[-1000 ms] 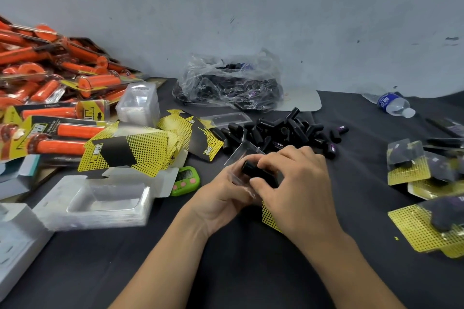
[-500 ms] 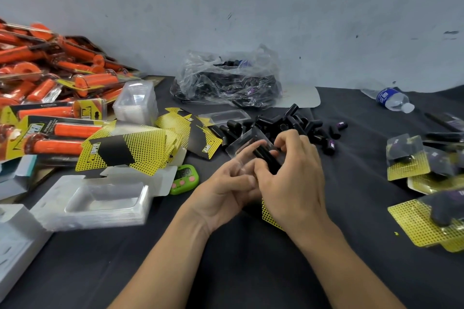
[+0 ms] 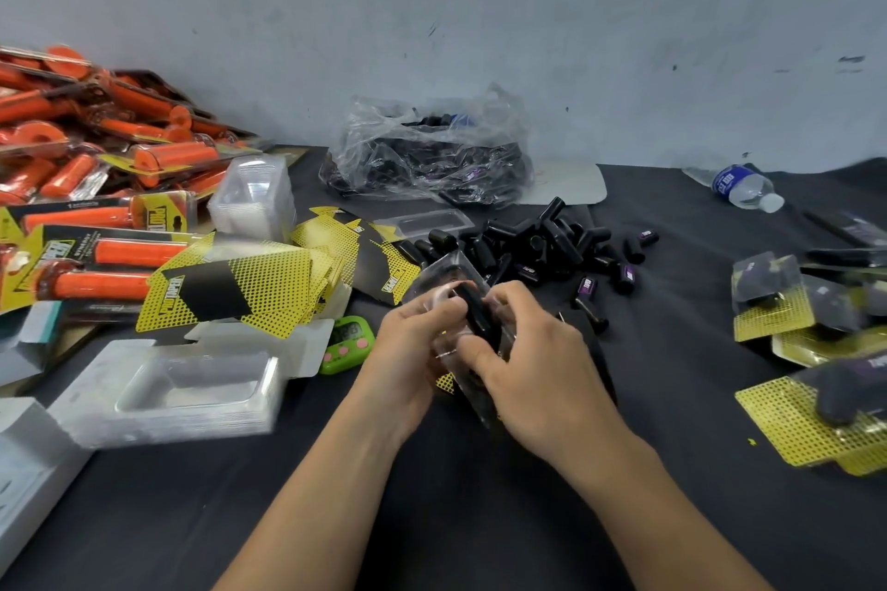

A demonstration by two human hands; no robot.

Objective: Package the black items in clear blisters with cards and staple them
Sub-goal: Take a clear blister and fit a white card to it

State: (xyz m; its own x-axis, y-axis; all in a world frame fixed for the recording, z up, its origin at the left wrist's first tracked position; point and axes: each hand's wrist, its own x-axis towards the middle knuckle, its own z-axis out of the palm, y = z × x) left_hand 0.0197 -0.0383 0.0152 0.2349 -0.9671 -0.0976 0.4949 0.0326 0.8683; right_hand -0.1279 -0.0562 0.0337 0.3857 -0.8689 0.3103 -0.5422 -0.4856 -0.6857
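Note:
Both hands meet at the table's middle. My left hand (image 3: 410, 350) grips a clear blister (image 3: 444, 271) from its left side. My right hand (image 3: 533, 367) pinches a black cylindrical item (image 3: 475, 310) that lies in the blister. A corner of a yellow dotted card (image 3: 445, 383) shows under the hands. Behind them lies a pile of loose black items (image 3: 537, 240), some with purple labels. A stack of yellow-and-black cards (image 3: 240, 288) sits to the left, and stacks of clear blisters (image 3: 192, 391) lie at front left.
A clear plastic bag of black items (image 3: 432, 154) sits at the back by the wall. Orange packaged grips (image 3: 96, 168) pile up at the left. Finished yellow-card packs (image 3: 811, 403) lie at the right. A water bottle (image 3: 741, 187) and a green timer (image 3: 345, 343) are also on the black table.
The hands turned the blister so that it stands more on end, tilted toward the pile, and the black item now lies along it. The view moved slightly closer.

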